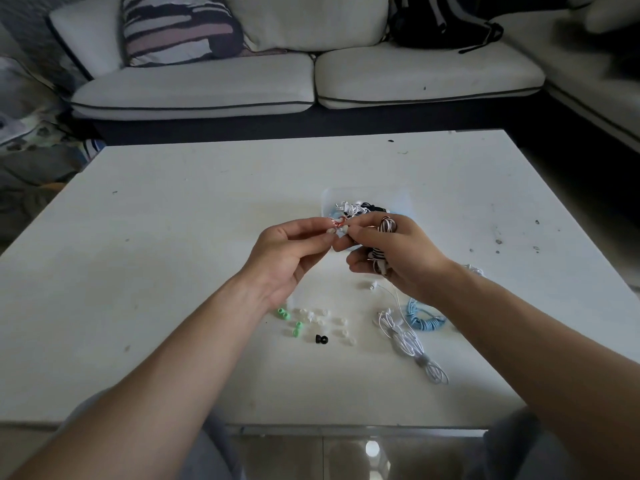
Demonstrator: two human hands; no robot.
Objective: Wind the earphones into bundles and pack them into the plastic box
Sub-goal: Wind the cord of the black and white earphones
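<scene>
My right hand (398,258) grips a wound bundle of red, white and black striped earphone cable (386,226) above the table. My left hand (294,251) pinches the loose end of that same cable (335,224) between thumb and fingers, close to the right hand. Just behind both hands lies the clear plastic box (403,199), holding white and black earphone bundles (356,207); the hands hide its near side. On the table to the right lie a coiled blue earphone (420,318) and a loose white earphone (412,344).
Several small ear tips (311,323), green, white and one black, are scattered on the white table (173,271) below my left hand. A white sofa (304,81) with a striped cushion and a dark bag stands behind the table.
</scene>
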